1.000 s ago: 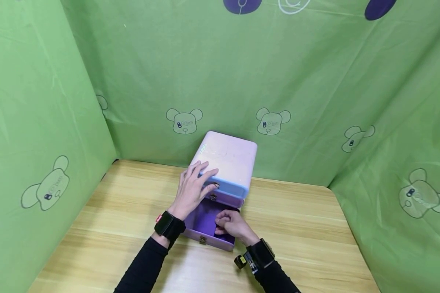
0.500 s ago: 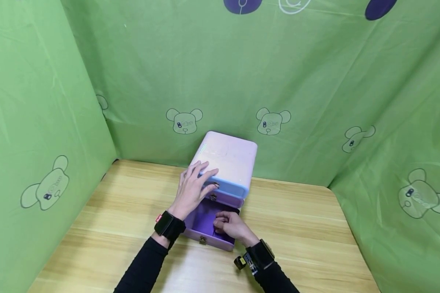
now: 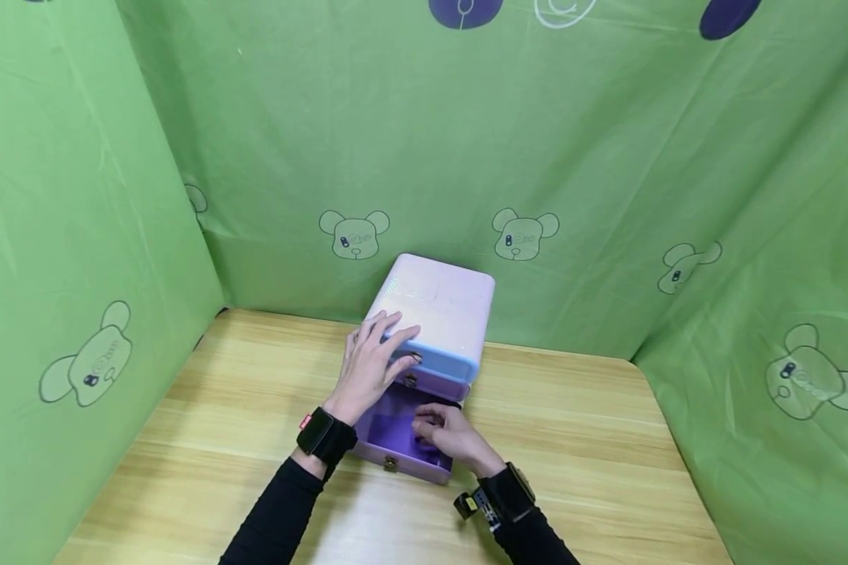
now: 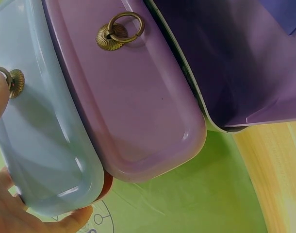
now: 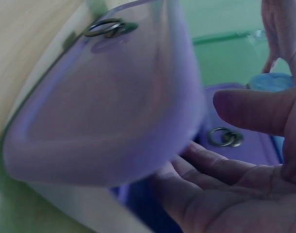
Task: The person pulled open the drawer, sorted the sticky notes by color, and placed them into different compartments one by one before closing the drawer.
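A small drawer cabinet [image 3: 438,302] with a pale pink top stands against the back cloth. Its blue top drawer [image 4: 46,126] and purple middle drawer [image 4: 133,92] are closed, and its lowest drawer [image 3: 389,460] is pulled out. My left hand [image 3: 367,365] rests spread on the cabinet's front top edge, the thumb by the top drawer's ring handle [image 4: 12,82]. Over the right part of the pulled-out drawer is my right hand [image 3: 452,434], fingers bent, thumb apart from them. A flat purple sheet [image 3: 389,430] lies inside beside it. In the right wrist view the drawer front hides some fingertips.
A wooden table [image 3: 572,447] carries the cabinet. Green cloth [image 3: 424,141] printed with bear heads closes off the back and both sides. Both wrists wear black bands, and a small black device [image 3: 465,505] hangs at the right one.
The purple sheet has shifted left and now lies flatter in the drawer. My right hand has moved slightly, its fingers now separate from the sheet. The left hand stays in place.
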`<state>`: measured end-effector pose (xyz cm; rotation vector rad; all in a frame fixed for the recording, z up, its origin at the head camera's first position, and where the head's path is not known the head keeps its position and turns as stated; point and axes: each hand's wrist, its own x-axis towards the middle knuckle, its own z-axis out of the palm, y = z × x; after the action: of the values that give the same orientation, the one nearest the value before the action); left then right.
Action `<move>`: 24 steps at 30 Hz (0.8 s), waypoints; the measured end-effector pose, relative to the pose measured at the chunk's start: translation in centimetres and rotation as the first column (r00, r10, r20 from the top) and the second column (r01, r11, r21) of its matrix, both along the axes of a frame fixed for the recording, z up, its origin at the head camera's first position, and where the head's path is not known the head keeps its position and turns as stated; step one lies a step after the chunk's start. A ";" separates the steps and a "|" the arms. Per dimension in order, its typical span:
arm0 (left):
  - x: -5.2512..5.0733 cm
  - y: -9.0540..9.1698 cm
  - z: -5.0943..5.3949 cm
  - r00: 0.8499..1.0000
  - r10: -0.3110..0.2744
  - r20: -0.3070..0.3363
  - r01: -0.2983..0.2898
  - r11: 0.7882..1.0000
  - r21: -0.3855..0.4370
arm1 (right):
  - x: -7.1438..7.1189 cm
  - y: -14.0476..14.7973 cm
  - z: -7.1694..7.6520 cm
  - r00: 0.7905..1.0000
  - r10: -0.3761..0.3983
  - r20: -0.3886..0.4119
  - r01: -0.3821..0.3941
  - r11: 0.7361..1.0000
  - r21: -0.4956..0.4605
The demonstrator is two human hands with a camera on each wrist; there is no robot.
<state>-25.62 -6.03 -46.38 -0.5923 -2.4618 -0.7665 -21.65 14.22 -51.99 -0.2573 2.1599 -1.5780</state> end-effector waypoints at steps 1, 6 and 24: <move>0.0 0.0 0.0 1.000 0.000 0.003 0.000 1.000 -0.003 | 0.1 0.0 0.2 1.000 -0.001 -0.008 0.001 1.000 0.003; 0.0 0.0 -0.1 1.000 0.004 0.013 -0.004 1.000 -0.012 | 0.8 -0.3 1.5 0.997 0.021 -0.071 -0.018 0.999 0.046; 0.0 0.0 0.2 0.999 0.004 0.034 -0.005 1.000 0.007 | 4.7 -2.8 4.2 0.944 0.284 -0.168 -0.274 0.959 0.077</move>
<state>-25.61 -6.04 -46.23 -0.5755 -2.4895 -0.7890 -16.97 11.39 -47.76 -0.6796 2.1770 -1.3800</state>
